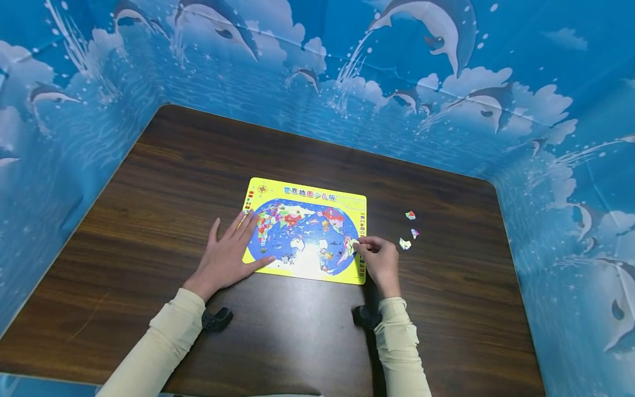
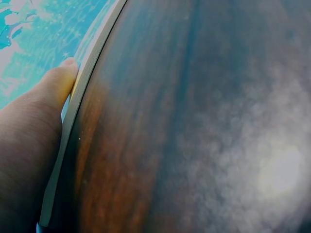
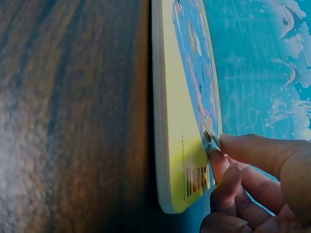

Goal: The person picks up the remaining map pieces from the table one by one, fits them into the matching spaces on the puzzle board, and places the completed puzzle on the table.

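Nearest to us, two pale sleeves (image 1: 159, 342) are framing the bottom of the shot, a black wrist device (image 1: 217, 320) showing beside each; left of centre, the left hand (image 1: 223, 256) is lying spread, fingers straight and grasping nothing, resting over the left edge of the yellow-bordered map board (image 1: 307, 229); right of centre, the right hand (image 1: 379, 259) is pinching a thin pale piece (image 1: 353, 246) between thumb and finger; that piece is tilting over the right side of the printed map, and whether it is touching down I cannot tell!

Here's the danger: a slanting piece could be landing askew if one edge meets the board first; the board could be swivelling if the left hand's pressure eases; and glare is washing out the lower middle, perhaps masking outlines there.

Further up and right, a red-and-green piece (image 1: 410, 215), a pinkish piece (image 1: 415, 234) and a whitish piece (image 1: 404, 243) are lying loose on the dark table (image 1: 149, 231); a stray sleeve could be scattering them; farthest off, a dolphin backdrop (image 1: 258, 91) is filling the top.
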Tool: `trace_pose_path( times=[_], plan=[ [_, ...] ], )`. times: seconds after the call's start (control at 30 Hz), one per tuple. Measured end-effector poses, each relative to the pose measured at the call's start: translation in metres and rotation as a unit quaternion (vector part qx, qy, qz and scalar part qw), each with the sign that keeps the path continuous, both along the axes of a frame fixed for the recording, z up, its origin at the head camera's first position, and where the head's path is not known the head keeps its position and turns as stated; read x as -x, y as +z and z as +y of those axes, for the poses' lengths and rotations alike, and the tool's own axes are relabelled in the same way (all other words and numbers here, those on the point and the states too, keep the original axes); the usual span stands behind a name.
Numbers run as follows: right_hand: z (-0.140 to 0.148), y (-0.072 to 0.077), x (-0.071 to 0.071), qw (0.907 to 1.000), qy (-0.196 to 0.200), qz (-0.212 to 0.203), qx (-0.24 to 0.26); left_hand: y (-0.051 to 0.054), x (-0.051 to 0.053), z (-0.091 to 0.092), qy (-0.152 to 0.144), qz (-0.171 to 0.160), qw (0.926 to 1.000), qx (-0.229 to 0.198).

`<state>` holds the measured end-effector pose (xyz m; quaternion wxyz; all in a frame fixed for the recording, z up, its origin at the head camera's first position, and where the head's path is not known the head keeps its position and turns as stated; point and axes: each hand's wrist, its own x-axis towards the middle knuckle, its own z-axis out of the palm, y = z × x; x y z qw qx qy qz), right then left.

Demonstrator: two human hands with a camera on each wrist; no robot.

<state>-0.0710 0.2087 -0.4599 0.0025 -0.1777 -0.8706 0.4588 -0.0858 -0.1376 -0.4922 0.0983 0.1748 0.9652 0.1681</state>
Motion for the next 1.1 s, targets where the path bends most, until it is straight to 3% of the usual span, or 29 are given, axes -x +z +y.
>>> trace_pose_path(
  times=[0.73,1.1],
  plan=[
    [-0.0060,0.0043,-0.0035,0.9982,0.030,0.006,-0.052,0.0019,-0.0007,0.0005,0.001,-0.004,1.0000,-0.001],
    [-0.0059,0.0045,-0.0037,0.9974,0.008,0.039,-0.060,0.0017,-0.0007,0.0002,0.000,-0.003,1.0000,-0.004]
  ],
)
